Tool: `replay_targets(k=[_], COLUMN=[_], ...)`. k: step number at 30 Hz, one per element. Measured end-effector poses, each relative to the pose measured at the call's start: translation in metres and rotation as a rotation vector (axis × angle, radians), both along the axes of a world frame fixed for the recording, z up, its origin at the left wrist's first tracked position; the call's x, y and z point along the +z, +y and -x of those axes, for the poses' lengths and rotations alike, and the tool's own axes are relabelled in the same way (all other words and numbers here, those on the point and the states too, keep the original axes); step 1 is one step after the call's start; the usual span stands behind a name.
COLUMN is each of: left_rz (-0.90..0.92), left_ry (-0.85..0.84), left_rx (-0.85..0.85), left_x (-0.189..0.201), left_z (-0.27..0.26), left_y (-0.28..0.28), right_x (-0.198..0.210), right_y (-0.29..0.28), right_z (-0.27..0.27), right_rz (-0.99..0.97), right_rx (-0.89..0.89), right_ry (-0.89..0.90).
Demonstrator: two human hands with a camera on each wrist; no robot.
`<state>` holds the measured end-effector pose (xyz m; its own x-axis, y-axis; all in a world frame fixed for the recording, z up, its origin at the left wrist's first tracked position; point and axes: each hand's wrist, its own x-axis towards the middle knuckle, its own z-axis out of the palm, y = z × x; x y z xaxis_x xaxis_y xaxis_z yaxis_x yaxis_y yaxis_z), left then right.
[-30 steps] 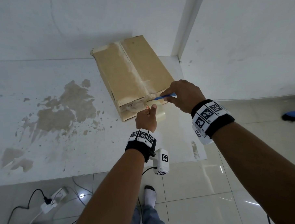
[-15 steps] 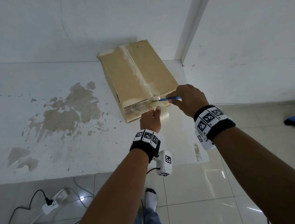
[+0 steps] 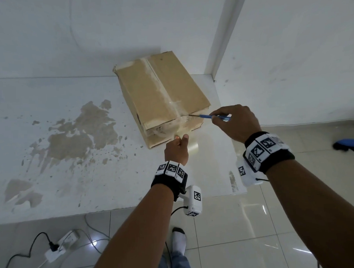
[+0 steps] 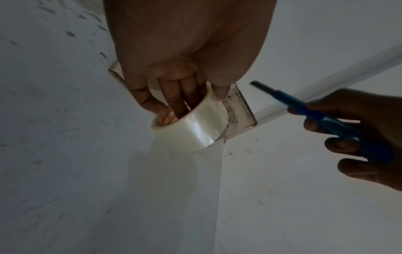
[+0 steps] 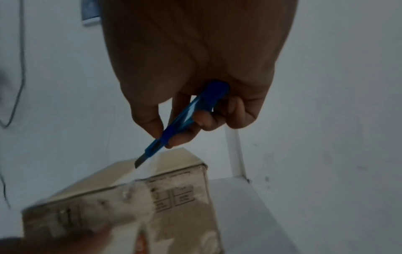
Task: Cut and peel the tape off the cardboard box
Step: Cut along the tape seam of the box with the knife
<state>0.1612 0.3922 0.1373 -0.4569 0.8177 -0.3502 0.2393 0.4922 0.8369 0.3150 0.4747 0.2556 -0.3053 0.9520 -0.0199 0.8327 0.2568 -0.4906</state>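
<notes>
Cardboard box (image 3: 162, 94) sits on the white surface (image 3: 72, 179) near the wall corner. My left hand (image 3: 176, 151) grips a tape roll (image 4: 191, 128) against its near face; my right hand (image 3: 237, 122) pinches a blue cutter (image 3: 209, 116), blade at the taped top edge.

White platform, stained, with 1 box on it

White raised surface (image 3: 72, 179), big brown stain patch (image 3: 75, 138) on its left half plus small specks around it. 1 cardboard box (image 3: 162, 94) sits directly on it at the far right, near the wall corner, taped seam on top. Tiled floor (image 3: 247, 232) below the platform edge carries a white power strip (image 3: 61, 246) with black cable.
</notes>
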Motion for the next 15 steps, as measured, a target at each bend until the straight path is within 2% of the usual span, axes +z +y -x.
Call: replay_targets(k=[3, 5, 12, 15], left_rz=[-0.023, -0.033, 0.002, -0.001], left_ry=[0.015, 0.045, 0.134, 0.115], left_rx=[-0.010, -0.042, -0.148, -0.108], left_x=[-0.001, -0.003, -0.003, -0.002], left_z=[0.004, 0.008, 0.021, 0.023], left_y=[-0.007, -0.011, -0.026, -0.030], right_x=[-0.011, -0.019, -0.030, -0.030], right_y=[-0.011, -0.020, -0.035, -0.035], right_z=[0.013, 0.025, 0.050, 0.048], right_rz=[0.109, 0.154, 0.284, 0.391], right_rx=[-0.007, 0.036, 0.203, 0.229], right_ry=[0.232, 0.322, 0.384, 0.438])
